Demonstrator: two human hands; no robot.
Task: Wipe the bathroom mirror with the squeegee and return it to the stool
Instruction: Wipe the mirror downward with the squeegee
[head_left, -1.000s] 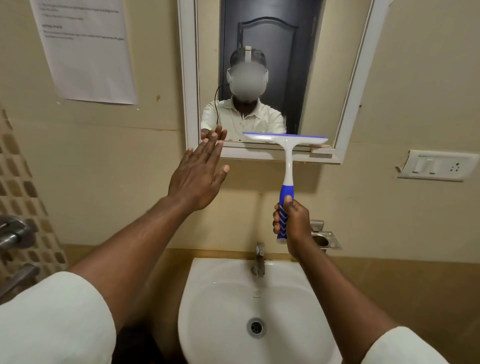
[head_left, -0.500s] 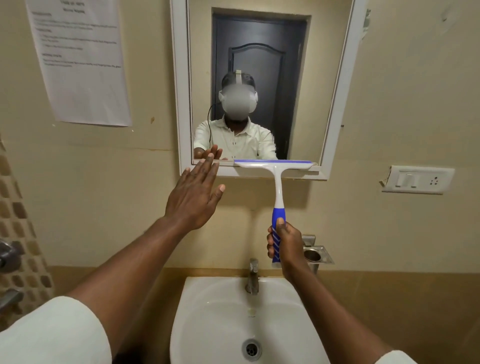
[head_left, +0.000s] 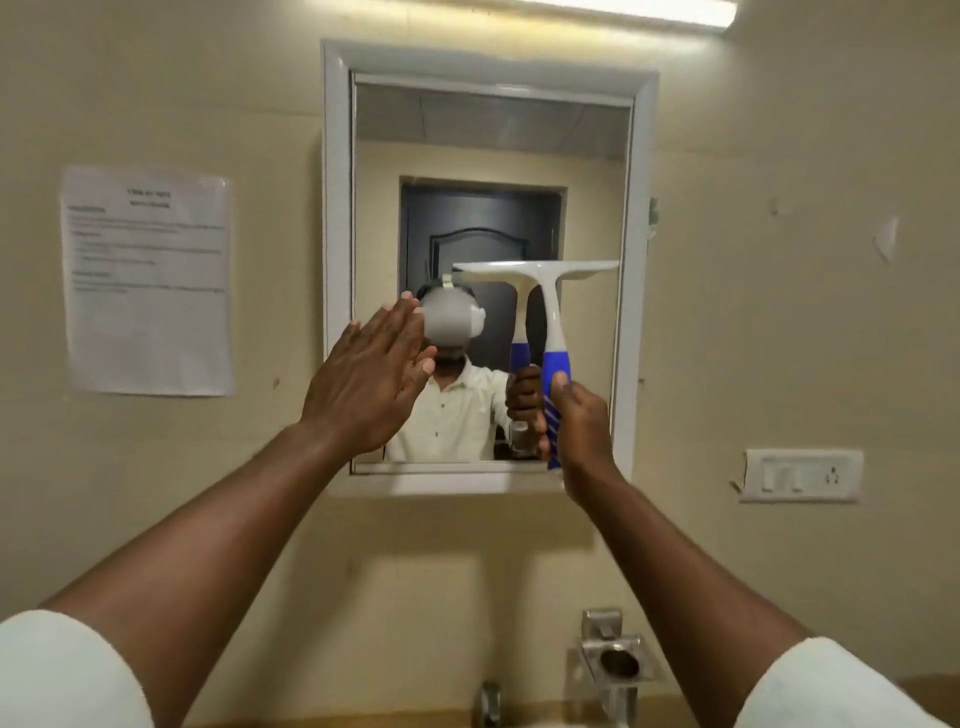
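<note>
The white-framed bathroom mirror (head_left: 636, 260) hangs on the beige wall straight ahead. My right hand (head_left: 579, 415) grips the blue handle of the squeegee (head_left: 551, 306), whose white blade is held level against the glass at about mid-height on the mirror's right side. My left hand (head_left: 371, 379) is raised with flat, spread fingers in front of the mirror's lower left part; whether it touches the glass I cannot tell. The stool is out of view.
A printed paper sheet (head_left: 148, 280) is taped to the wall left of the mirror. A switch-and-socket plate (head_left: 800, 475) sits at the right. Below are a steel holder (head_left: 618, 665) and the tap top (head_left: 488, 701).
My right hand has lifted the squeegee from the mirror's bottom edge up to its middle. My view has tilted upward, so the sink has dropped out of sight. My left hand rose too.
</note>
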